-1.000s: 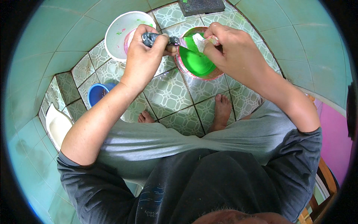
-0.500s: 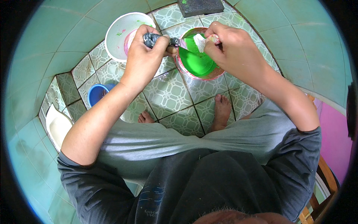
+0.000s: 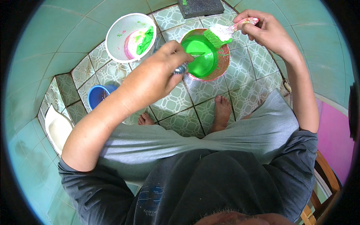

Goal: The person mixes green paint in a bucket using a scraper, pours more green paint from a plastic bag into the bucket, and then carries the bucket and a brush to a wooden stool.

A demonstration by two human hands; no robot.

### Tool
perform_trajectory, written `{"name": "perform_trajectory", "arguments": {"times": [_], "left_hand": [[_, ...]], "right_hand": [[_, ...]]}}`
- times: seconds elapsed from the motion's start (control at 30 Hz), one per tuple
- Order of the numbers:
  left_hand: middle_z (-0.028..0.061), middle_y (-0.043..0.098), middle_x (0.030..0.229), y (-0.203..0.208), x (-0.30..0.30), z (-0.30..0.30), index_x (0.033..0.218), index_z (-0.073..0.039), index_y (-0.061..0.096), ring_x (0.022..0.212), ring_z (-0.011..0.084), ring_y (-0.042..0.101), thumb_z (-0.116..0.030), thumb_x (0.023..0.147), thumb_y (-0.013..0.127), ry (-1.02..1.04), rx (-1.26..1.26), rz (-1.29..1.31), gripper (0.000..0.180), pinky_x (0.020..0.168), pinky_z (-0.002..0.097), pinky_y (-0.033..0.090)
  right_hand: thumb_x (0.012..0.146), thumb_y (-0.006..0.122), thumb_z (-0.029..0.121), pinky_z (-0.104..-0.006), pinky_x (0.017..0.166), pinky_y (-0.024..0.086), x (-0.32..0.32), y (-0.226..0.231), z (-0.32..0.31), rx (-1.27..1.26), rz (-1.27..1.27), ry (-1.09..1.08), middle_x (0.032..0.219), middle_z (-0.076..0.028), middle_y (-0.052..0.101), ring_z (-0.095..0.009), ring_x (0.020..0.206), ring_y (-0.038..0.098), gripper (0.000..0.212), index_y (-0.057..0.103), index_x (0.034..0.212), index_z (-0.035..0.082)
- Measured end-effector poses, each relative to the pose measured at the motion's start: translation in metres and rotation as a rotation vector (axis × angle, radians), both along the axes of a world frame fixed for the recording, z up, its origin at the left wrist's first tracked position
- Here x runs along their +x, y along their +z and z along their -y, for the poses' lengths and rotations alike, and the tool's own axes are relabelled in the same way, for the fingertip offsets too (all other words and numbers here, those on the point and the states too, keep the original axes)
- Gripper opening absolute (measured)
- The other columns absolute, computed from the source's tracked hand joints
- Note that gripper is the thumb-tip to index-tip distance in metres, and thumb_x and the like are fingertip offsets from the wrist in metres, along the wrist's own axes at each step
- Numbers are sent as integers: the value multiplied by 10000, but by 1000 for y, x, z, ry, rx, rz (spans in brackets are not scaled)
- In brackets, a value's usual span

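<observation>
A round bowl of bright green paint point(image 3: 202, 56) stands on the tiled floor in front of me. My left hand point(image 3: 157, 77) is closed around a small grey metal tool point(image 3: 181, 68) at the bowl's near left rim. My right hand point(image 3: 264, 32) grips a paintbrush point(image 3: 225, 33) by its pink handle. Its bristles are loaded with green paint and hover over the bowl's far right rim. To the left stands a white bucket point(image 3: 129, 36) holding pink and green paint residue.
My bare feet point(image 3: 222, 111) rest on patterned tiles below the bowl. A blue cup point(image 3: 98, 95) and a white dish point(image 3: 58, 129) lie at the left by a tiled step. A dark block point(image 3: 202, 6) sits at the top. A wooden chair point(image 3: 322, 176) is at the right.
My left hand dropped from above the bowl to its near left rim. My right hand moved right and up, carrying the brush to the bowl's far right edge.
</observation>
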State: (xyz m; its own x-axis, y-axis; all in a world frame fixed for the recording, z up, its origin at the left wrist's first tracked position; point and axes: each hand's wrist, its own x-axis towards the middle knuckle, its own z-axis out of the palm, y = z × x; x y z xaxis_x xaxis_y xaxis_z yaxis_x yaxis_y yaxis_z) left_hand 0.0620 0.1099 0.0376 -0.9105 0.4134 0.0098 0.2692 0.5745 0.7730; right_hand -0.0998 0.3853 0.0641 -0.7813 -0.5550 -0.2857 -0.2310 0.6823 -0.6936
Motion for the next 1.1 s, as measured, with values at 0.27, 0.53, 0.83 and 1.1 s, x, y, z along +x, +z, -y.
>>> {"name": "perform_trajectory", "arguments": {"times": [0.27,0.53,0.83,1.1], "left_hand": [[122,532,1197,2,5,-8,1214,-86,622,1027,326,619,80,749,619,-142,-214,-35,494,846,407,531],[124,530,1218,3,6,-11,1228,-81,621,990,320,647,65,767,589,-187,-351,-73,484,792,396,560],[124,537,1204,11,9,-12,1222,-65,615,970,322,651,78,745,601,-197,-349,-118,499,772,399,563],[122,537,1207,32,3,7,1202,-59,609,1008,333,634,58,716,645,-213,-299,-65,501,797,434,536]], "right_hand": [[895,586,92,-217,588,402,36,35,24,82,-157,87,811,2,627,-49,672,493,155,640,1017,14],[811,595,113,-440,700,500,60,19,40,-148,-425,380,813,-195,636,-377,773,631,132,618,870,-3],[845,602,79,-417,774,507,47,-27,38,-103,-472,413,917,-183,663,-365,846,643,177,626,990,-20],[862,575,184,-391,707,495,22,-27,28,45,-331,207,825,-165,657,-287,757,637,239,641,1001,2]]}}
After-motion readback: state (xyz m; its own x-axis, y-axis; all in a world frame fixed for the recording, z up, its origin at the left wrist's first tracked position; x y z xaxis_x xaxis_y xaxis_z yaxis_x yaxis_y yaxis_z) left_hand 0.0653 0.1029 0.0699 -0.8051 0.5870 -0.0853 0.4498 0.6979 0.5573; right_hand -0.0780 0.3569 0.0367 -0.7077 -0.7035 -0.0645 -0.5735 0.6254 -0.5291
